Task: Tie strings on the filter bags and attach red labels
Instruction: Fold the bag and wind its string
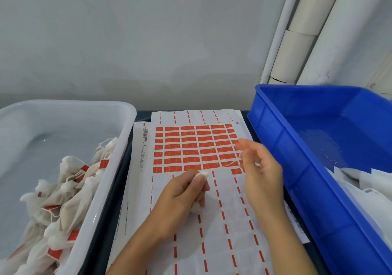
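My left hand (182, 192) grips a small white filter bag (202, 174) above the label sheet; the bag's top pokes out past my fingers and its bottom shows under my palm. My right hand (257, 168) pinches a thin string (230, 163) that runs from the bag up to its fingertips. Under both hands lies the sheet of red labels (191, 147), with many rows still full and the lower rows peeled off.
A translucent white tub (127, 130) on the left holds several tied bags with red labels (63, 194). A blue crate (282, 139) on the right holds white bags (364, 185) at its near end. White pipes (297, 41) lean on the wall behind.
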Action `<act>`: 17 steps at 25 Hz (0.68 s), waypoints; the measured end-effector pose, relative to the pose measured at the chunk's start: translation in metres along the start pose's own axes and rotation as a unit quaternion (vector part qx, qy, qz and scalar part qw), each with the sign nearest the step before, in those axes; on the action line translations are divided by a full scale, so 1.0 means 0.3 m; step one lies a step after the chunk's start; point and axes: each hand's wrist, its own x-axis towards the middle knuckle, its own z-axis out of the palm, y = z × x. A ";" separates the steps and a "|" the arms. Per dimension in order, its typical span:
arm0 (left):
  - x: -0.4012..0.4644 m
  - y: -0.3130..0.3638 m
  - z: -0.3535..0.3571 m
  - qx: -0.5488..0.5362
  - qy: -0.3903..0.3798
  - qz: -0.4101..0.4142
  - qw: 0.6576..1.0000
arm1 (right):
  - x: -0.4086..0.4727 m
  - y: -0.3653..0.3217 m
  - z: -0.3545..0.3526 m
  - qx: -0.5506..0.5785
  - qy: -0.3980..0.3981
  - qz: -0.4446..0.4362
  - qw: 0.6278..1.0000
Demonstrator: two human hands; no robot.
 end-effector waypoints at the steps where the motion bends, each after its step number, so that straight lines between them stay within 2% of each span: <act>1: 0.003 -0.006 -0.002 -0.002 0.004 0.002 1.000 | -0.009 0.001 0.004 -0.025 -0.011 -0.034 0.999; 3: 0.008 -0.010 0.002 0.001 0.005 0.007 1.000 | -0.024 0.002 0.017 -0.088 -0.036 -0.143 0.985; 4: 0.009 -0.008 0.004 0.002 0.005 0.012 1.000 | -0.032 0.003 0.027 -0.104 -0.074 -0.178 0.976; 6: 0.013 -0.006 0.004 -0.003 0.003 0.026 1.000 | -0.044 0.005 0.057 -0.108 -0.172 -0.160 0.966; 8: 0.015 -0.005 0.005 -0.017 -0.003 0.029 0.999 | -0.054 0.012 0.072 -0.092 -0.229 -0.115 0.962; 13: 0.012 0.006 0.002 -0.020 -0.012 0.019 1.000 | -0.044 0.020 0.066 -0.061 -0.206 -0.082 0.973; 17: 0.000 0.008 -0.027 -0.042 -0.032 -0.029 0.998 | -0.049 0.005 0.060 -0.013 -0.163 -0.087 0.983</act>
